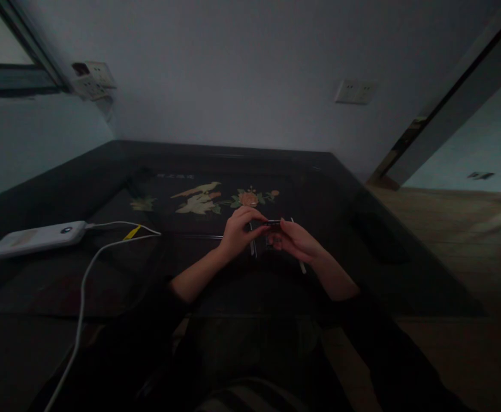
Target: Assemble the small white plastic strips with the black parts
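Black sleeves cover both forearms at the bottom of the view, pushed back so the wrists are bare. Just beyond them the two hands meet over the dark counter (362, 229). The left hand (237, 233) and the right hand (295, 240) both pinch a small dark object (273, 224) between fingertips and thumbs, held a little above the surface; it is too small and too dimly lit to say what it is. Thin pale strips (253, 247) show below the hands, one near the left fingers and another slanting past the right wrist; whether they hang from the object or lie on the counter cannot be told.

To the left, a white cable (81, 303) runs from the near edge up across the glossy surface to a white power bank (36, 237), which lies flat near the left edge of the counter. A small yellow tag (132, 232) sits on the cable close to the plug.

Farther back, just beyond the hands, the counter bears a painted inlay of birds and flowers (207, 200) in pale cream, green and orange.

Behind the counter rises a plain grey wall, with a white socket plate (355, 91) to the right and another socket cluster (91, 80) at upper left by a window frame. A wooden floor (456, 229) shows at the right.
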Demonstrator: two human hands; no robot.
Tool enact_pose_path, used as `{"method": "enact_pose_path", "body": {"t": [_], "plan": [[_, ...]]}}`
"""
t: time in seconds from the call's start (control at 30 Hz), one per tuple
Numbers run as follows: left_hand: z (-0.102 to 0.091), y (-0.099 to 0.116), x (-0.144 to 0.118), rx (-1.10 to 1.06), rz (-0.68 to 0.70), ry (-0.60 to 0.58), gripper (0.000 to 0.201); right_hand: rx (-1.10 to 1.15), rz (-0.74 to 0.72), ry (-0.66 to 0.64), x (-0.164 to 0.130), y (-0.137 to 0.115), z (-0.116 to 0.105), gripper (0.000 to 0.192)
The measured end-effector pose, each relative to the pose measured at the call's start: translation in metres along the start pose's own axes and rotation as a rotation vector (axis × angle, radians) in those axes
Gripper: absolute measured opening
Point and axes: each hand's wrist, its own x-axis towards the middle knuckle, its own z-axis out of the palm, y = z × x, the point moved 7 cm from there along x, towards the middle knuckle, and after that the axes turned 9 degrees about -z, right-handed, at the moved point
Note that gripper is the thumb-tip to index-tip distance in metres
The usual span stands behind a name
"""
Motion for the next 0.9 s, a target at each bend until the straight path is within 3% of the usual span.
{"method": "enact_pose_path", "body": {"t": [0.33, 0.9], "plan": [[0.001, 0.001, -0.002, 0.025, 0.063, 0.000, 0.017, 0.001, -0.006, -0.026, 0.000, 0.003, 0.003, 0.038], [0.000, -0.004, 0.002, -0.119, -0.033, -0.012, 0.015, 0.024, -0.059, -0.103, -0.001, 0.000, 0.012, 0.044]]}}
